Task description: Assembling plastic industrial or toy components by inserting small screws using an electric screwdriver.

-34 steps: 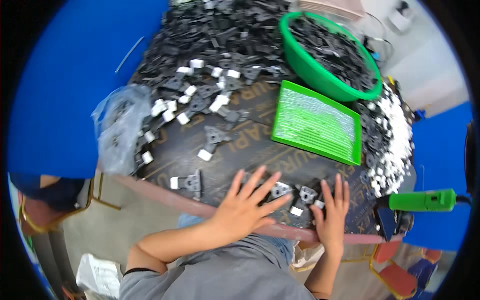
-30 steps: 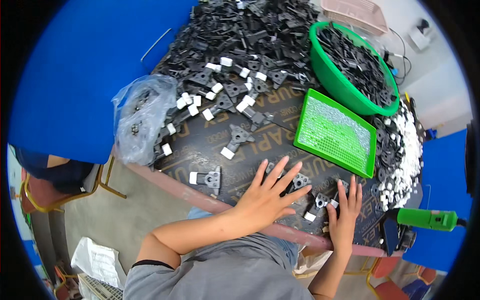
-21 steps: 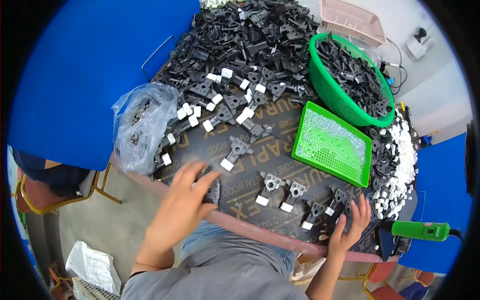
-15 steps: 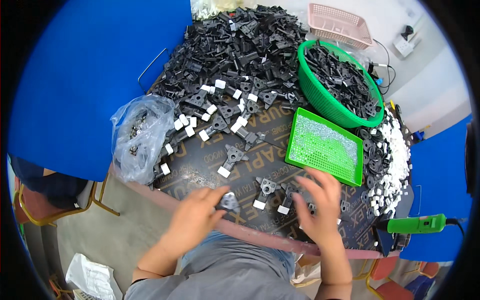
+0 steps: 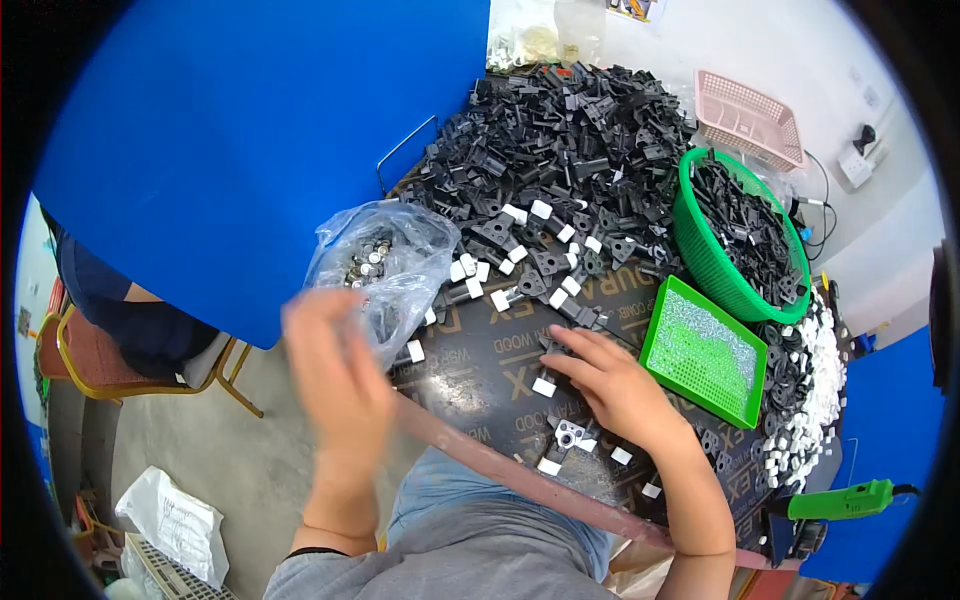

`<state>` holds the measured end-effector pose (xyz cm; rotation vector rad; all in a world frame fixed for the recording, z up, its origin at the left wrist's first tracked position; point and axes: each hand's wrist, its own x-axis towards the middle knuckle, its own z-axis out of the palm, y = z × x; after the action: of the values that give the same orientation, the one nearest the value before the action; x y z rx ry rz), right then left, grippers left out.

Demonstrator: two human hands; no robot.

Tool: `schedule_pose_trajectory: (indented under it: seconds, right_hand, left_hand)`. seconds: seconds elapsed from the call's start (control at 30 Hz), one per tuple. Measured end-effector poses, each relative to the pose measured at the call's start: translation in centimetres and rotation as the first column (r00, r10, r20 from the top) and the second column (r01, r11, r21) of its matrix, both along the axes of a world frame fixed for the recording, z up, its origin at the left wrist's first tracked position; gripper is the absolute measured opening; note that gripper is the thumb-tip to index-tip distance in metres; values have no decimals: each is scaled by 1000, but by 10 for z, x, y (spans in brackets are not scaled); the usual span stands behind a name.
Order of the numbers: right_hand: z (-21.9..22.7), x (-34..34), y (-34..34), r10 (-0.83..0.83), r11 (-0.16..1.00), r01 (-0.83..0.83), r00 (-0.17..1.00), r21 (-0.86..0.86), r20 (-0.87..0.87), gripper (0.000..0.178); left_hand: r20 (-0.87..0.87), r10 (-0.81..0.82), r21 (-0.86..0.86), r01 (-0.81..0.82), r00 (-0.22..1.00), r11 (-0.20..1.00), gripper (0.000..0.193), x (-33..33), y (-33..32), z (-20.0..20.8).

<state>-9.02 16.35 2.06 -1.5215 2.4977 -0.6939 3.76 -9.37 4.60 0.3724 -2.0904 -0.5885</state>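
Our right hand (image 5: 620, 385) lies flat, fingers spread, on black brackets (image 5: 555, 345) on the desk (image 5: 480, 370); our blurred left hand (image 5: 335, 365) is beside the plastic bag (image 5: 385, 260), grip unclear. One bracket (image 5: 568, 433) looks fitted; the heap (image 5: 570, 130) remains

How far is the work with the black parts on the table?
Done: the green basket holds many black parts. In hand: the right hand lies on parts at the table edge; the left hand, blurred, is beside the plastic bag. Left: a big black pile and white pieces.
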Motion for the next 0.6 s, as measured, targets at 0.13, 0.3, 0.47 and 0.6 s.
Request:
schedule_pose_trajectory:
  seconds: [0.13,0.3,0.47,0.6]
  right_hand:
    - [25,3,26,-99,991,93,993,-99,-60,41]
    - [43,5,69,-382,888,353,923,-296,-46,32]
    - [19,0,93,-497,662,467,859,-586,123,20]
    - [1,1,92,-476,498,574,808,-650,349,16]
  left_hand:
    - [462,-207,337,46,862,940,26,-33,-106,-10]
    - [538,-287,-51,370,793,928,31,-68,-138,-63]
    - [561,-208,17,240,801,971,17,-88,-135,-64]
    - [520,-205,-4,242,829,970,14,-81,-130,-67]
